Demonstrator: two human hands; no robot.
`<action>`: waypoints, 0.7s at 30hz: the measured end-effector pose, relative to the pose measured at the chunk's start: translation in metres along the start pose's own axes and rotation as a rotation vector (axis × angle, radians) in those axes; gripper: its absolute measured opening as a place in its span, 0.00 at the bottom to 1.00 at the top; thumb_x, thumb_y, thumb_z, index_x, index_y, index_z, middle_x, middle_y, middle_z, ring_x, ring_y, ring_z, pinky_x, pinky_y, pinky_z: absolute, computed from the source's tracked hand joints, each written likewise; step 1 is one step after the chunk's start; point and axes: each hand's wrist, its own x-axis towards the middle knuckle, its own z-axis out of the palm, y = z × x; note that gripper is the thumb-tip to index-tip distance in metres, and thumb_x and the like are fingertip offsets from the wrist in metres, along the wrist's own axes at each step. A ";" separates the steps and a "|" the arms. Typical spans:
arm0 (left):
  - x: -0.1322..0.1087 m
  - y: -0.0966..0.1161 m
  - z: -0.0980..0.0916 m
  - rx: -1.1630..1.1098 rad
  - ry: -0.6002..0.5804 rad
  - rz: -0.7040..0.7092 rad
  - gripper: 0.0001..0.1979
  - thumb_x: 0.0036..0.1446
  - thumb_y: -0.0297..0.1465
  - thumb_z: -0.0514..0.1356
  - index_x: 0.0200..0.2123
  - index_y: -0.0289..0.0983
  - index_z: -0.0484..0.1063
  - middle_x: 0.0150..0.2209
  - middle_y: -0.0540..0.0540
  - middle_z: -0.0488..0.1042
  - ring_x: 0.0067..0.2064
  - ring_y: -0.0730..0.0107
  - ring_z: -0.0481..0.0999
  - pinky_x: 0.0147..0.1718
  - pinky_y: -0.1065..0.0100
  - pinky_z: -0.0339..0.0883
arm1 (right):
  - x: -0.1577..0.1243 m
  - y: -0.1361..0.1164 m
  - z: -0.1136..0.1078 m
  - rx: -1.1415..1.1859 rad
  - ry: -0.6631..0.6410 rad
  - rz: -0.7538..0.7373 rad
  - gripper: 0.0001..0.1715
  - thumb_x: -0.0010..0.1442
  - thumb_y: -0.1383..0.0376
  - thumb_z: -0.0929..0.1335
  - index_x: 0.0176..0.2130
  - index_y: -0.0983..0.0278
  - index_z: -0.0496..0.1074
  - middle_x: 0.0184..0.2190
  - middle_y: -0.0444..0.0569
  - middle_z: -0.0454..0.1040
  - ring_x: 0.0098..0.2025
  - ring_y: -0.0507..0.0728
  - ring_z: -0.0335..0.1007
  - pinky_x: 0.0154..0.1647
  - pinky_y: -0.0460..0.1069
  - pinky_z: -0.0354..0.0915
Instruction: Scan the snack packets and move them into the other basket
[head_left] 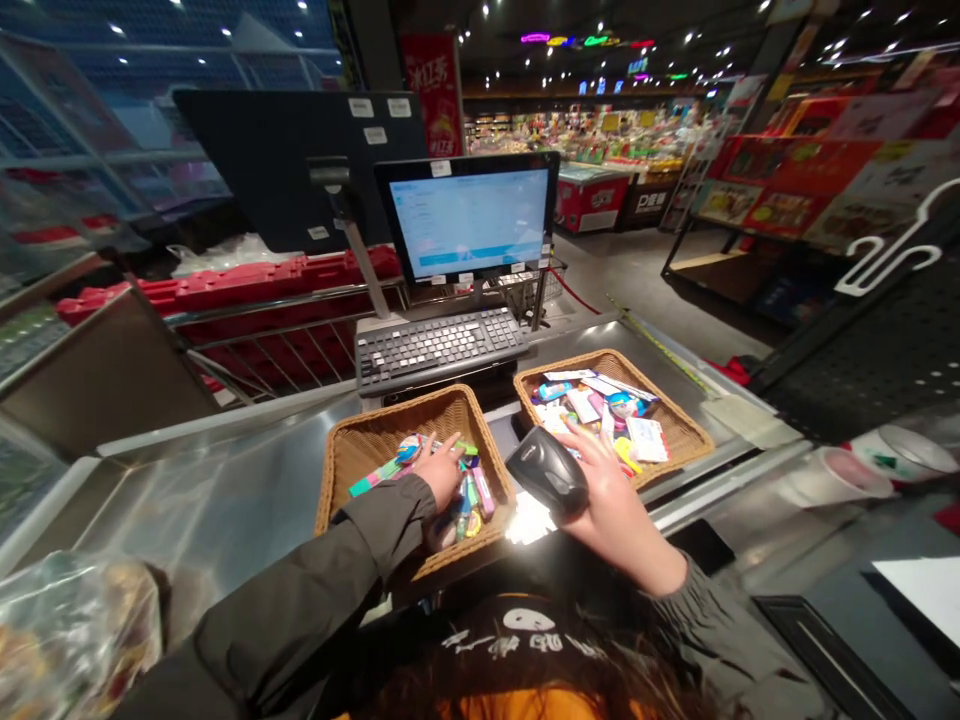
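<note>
One black scanner (pixel 547 472) sits just below the centre of the frame, gripped by the right hand (pixel 615 505), its fingers wrapped about the body; a bright white patch shows beneath it. The left hand (pixel 441 472) reaches into the left basket (pixel 371 445), fingers spread over small colourful items (pixel 480 490); whether it pinches any of them, I cannot tell. Right of centre, next to the scanner, the right basket (pixel 686 430) holds a jumble of packets (pixel 649 440). Both baskets are brown and woven. Behind the left one lies a black keyboard (pixel 442 345), below a lit screen (pixel 472 222) at upper centre. A metal counter (pixel 247 500) stretches to the left, a clear plastic bag (pixel 75 630) fills the lower left corner, and cups (pixel 836 475) stand at the right edge.
</note>
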 end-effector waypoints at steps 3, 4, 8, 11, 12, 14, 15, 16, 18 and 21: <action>0.022 0.015 -0.031 0.016 0.030 0.042 0.05 0.55 0.33 0.62 0.33 0.42 0.79 0.60 0.44 0.70 0.68 0.44 0.53 0.63 0.33 0.35 | -0.012 0.023 -0.014 -0.041 0.086 0.053 0.27 0.54 0.64 0.69 0.54 0.64 0.68 0.56 0.61 0.70 0.65 0.73 0.57 0.64 0.74 0.50; 0.032 0.024 -0.042 0.017 0.070 0.076 0.05 0.55 0.33 0.62 0.34 0.43 0.79 0.61 0.44 0.69 0.69 0.45 0.52 0.63 0.34 0.36 | -0.017 0.032 -0.020 -0.064 0.125 0.083 0.27 0.54 0.63 0.69 0.53 0.64 0.68 0.55 0.61 0.70 0.65 0.73 0.57 0.64 0.74 0.51; 0.082 0.068 -0.076 -0.050 0.174 0.244 0.06 0.55 0.33 0.64 0.37 0.43 0.79 0.60 0.45 0.70 0.68 0.48 0.54 0.63 0.35 0.40 | -0.038 0.069 -0.047 -0.168 0.250 0.243 0.31 0.54 0.57 0.70 0.55 0.63 0.66 0.55 0.61 0.70 0.64 0.74 0.59 0.63 0.75 0.51; 0.125 0.108 -0.075 -0.064 0.148 0.385 0.06 0.55 0.33 0.64 0.37 0.45 0.79 0.61 0.47 0.70 0.68 0.50 0.54 0.63 0.36 0.41 | -0.053 0.087 -0.064 -0.214 0.318 0.326 0.31 0.54 0.57 0.70 0.55 0.63 0.66 0.54 0.61 0.71 0.64 0.74 0.59 0.63 0.75 0.51; 0.139 0.120 -0.070 -0.054 0.126 0.432 0.06 0.55 0.33 0.64 0.37 0.45 0.79 0.61 0.47 0.69 0.68 0.50 0.54 0.64 0.36 0.41 | -0.056 0.091 -0.068 -0.222 0.338 0.346 0.31 0.54 0.57 0.69 0.55 0.64 0.65 0.54 0.61 0.71 0.64 0.74 0.59 0.63 0.75 0.51; 0.164 0.144 -0.055 -0.035 0.084 0.505 0.06 0.57 0.33 0.62 0.37 0.45 0.80 0.61 0.46 0.69 0.68 0.49 0.55 0.64 0.36 0.40 | -0.062 0.095 -0.074 -0.230 0.362 0.379 0.32 0.54 0.58 0.69 0.57 0.64 0.64 0.54 0.61 0.71 0.65 0.74 0.59 0.64 0.74 0.51; 0.174 0.153 -0.048 -0.028 0.067 0.534 0.07 0.58 0.33 0.61 0.37 0.44 0.80 0.61 0.46 0.69 0.68 0.49 0.55 0.64 0.37 0.41 | -0.065 0.097 -0.076 -0.230 0.361 0.387 0.32 0.54 0.58 0.69 0.57 0.64 0.64 0.55 0.61 0.71 0.65 0.73 0.59 0.64 0.74 0.51; 0.183 0.162 -0.040 -0.025 0.053 0.553 0.07 0.58 0.32 0.61 0.36 0.43 0.81 0.61 0.45 0.69 0.68 0.49 0.54 0.64 0.38 0.42 | -0.067 0.099 -0.077 -0.227 0.359 0.391 0.33 0.55 0.58 0.69 0.57 0.64 0.64 0.55 0.61 0.71 0.65 0.73 0.59 0.64 0.73 0.52; 0.196 0.175 -0.026 -0.020 0.028 0.592 0.08 0.58 0.31 0.61 0.38 0.44 0.81 0.62 0.45 0.68 0.68 0.50 0.53 0.65 0.41 0.44 | -0.070 0.103 -0.080 -0.217 0.352 0.389 0.32 0.55 0.59 0.69 0.57 0.63 0.64 0.55 0.60 0.70 0.65 0.72 0.58 0.64 0.72 0.53; 0.208 0.186 -0.012 -0.002 0.002 0.656 0.09 0.56 0.32 0.61 0.39 0.46 0.80 0.62 0.47 0.67 0.69 0.52 0.52 0.66 0.43 0.45 | -0.073 0.110 -0.082 -0.205 0.355 0.384 0.31 0.55 0.60 0.70 0.56 0.63 0.65 0.55 0.60 0.70 0.65 0.71 0.58 0.64 0.70 0.55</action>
